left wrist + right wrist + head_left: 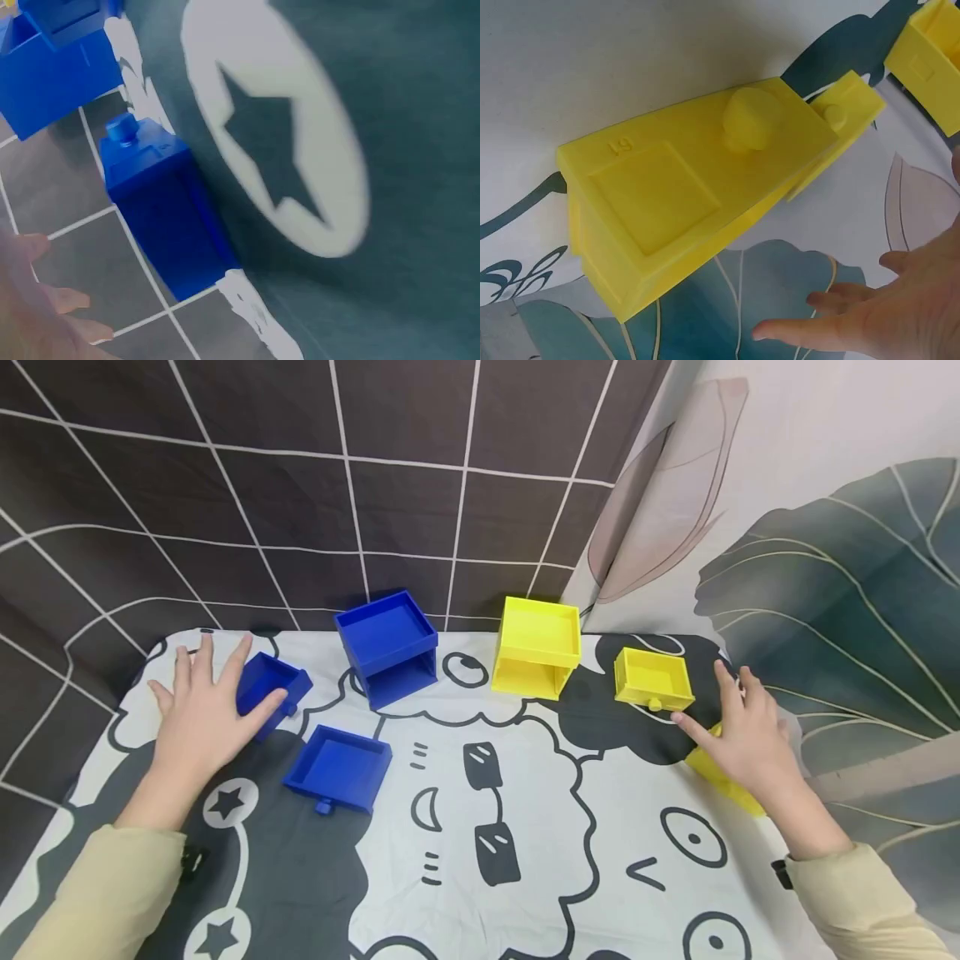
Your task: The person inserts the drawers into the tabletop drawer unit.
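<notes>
My left hand (197, 718) is spread with straight fingers beside a small blue drawer (258, 681), its thumb overlapping the drawer in the head view. In the left wrist view that blue drawer (169, 217) shows its round knob, with the fingers (67, 300) apart from it. My right hand (753, 743), fingers extended, is over a yellow drawer (723, 777) and partly hides it. The right wrist view shows this yellow drawer (682, 180) with a knob on its face, the right hand (885, 307) holding nothing. A second yellow drawer (654, 679) lies near the right thumb.
A blue open-fronted cabinet (390, 643) and a yellow one (537, 639) stand at the back of the patterned cloth (480, 810). Another blue drawer (339, 768) lies in front of the blue cabinet. Dark gridded fabric (285, 493) rises behind them.
</notes>
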Tool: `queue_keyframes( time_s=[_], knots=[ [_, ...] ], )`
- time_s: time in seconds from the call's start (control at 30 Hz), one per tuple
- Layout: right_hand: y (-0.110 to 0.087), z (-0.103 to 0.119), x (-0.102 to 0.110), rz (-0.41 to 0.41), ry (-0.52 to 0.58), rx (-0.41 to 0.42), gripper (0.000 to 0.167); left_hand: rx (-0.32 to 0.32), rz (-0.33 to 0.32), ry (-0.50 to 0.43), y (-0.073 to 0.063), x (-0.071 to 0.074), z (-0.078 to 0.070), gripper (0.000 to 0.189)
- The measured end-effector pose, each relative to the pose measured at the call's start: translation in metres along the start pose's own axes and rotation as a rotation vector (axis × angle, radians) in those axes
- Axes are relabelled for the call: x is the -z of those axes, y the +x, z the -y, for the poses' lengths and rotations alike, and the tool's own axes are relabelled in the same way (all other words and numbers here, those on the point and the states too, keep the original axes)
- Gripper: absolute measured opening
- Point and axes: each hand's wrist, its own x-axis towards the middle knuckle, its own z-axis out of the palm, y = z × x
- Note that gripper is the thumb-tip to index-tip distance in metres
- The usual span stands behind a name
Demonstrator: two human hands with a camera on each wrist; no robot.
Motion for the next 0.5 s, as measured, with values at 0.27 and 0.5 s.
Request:
queue_keyframes(
  time_s=[0.27,0.5],
  knots=[
    [0.001,0.005,0.007,-0.096,0.055,-0.008,0.088,-0.064,-0.098,-0.127,0.007,0.006,-0.018,0.085],
    [0.005,0.014,0.013,-0.137,0.128,-0.021,0.082,-0.098,-0.129,-0.26,0.014,0.009,-0.038,0.076]
  ],
)
